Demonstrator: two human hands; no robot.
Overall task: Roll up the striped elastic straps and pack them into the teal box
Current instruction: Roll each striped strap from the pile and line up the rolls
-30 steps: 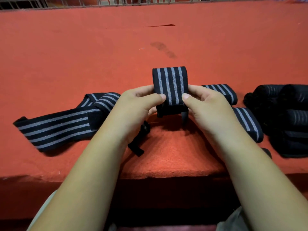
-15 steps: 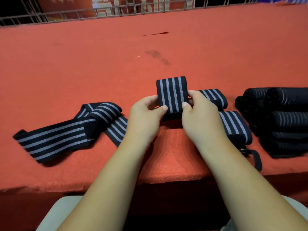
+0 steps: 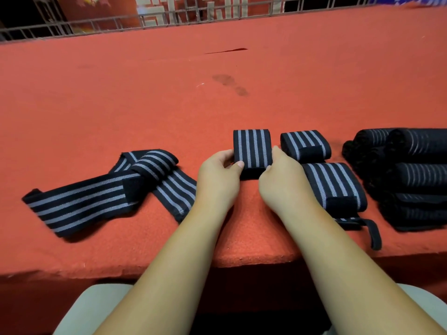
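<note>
A black strap with grey stripes, rolled into a tight bundle [image 3: 252, 148], stands on the red felt table [image 3: 145, 105]. My left hand [image 3: 217, 180] grips its left side and my right hand [image 3: 283, 182] grips its right side, thumbs on the front. Two more rolled straps lie just right of it, one farther back [image 3: 305, 144] and one nearer [image 3: 335, 187] with a loose black tab trailing toward the edge. An unrolled strap [image 3: 96, 194] lies loosely crossed over itself at the left. No teal box is in view.
A pile of several dark rolled straps [image 3: 408, 175] sits at the far right. The table's front edge [image 3: 242, 264] runs just under my forearms. A metal railing [image 3: 169, 20] lines the far side.
The view has tilted up and the rolled strap now sits lower on the felt between my hands. The dangling tab seen under it a second ago is tucked out of sight.
</note>
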